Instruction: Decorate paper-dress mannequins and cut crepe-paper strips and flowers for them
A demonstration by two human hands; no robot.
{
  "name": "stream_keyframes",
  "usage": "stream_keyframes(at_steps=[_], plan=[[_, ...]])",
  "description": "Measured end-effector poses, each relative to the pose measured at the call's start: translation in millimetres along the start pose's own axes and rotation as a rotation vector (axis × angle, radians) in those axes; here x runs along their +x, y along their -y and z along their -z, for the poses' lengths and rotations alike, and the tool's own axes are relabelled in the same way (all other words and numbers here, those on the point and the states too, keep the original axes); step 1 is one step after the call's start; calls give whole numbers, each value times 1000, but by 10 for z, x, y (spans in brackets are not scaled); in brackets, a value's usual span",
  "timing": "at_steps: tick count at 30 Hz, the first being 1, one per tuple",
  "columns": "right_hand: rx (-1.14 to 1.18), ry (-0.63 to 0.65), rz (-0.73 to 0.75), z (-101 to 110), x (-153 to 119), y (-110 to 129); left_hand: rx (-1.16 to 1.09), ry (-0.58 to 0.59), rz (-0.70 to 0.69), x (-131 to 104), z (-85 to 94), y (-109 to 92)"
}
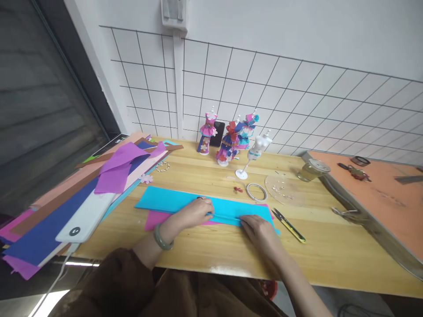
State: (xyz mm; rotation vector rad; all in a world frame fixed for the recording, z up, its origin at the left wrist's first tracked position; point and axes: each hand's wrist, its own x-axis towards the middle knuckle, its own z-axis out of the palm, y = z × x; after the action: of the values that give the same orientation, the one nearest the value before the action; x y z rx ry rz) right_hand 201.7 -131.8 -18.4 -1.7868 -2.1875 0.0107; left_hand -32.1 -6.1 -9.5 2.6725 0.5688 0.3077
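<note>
On the far left of the wooden table [218,259], a loose pile of coloured sheets [49,226] spreads out, with navy, brown, peach and pink showing. A white power bank [84,220] lies on the pile, a cable [68,259] plugged into its near end and a purple sheet [114,178] over its far end. Just beside the pile are a pale flower [146,178] and a beaded bracelet [162,166].

Next comes the blue sheet [228,207], a long strip lying flat in front of the person, on top of a pink sheet [157,219] that peeks out along the near side. The left hand [197,212], a bangle [162,237] on its wrist, rests on the blue sheet near the middle, fingers curled; I cannot tell whether they pinch it. Behind stand three dressed dress stands [209,127] and a black phone [217,134].

The right hand [259,231] touches the blue sheet's near edge towards its right end, fingers close together; whether they grip cannot be told. Beyond it are a bare white dress stand [261,147] and a roll of tape [257,200]. Small snips [291,226] lie beside the sheet's right end. Farther right are a glass jar [312,171] and an orange tray [380,193] holding keys [356,173].
</note>
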Motion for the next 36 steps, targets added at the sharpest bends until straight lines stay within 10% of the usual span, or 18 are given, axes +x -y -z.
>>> stream_keyframes(at_steps=[14, 36], plan=[[78, 63, -44, 227, -264, -51, -58, -2, 52, -42, 70, -38], [-109, -67, -105, -34, -390, -364, 200, -4, 66, -200, -404, -276]])
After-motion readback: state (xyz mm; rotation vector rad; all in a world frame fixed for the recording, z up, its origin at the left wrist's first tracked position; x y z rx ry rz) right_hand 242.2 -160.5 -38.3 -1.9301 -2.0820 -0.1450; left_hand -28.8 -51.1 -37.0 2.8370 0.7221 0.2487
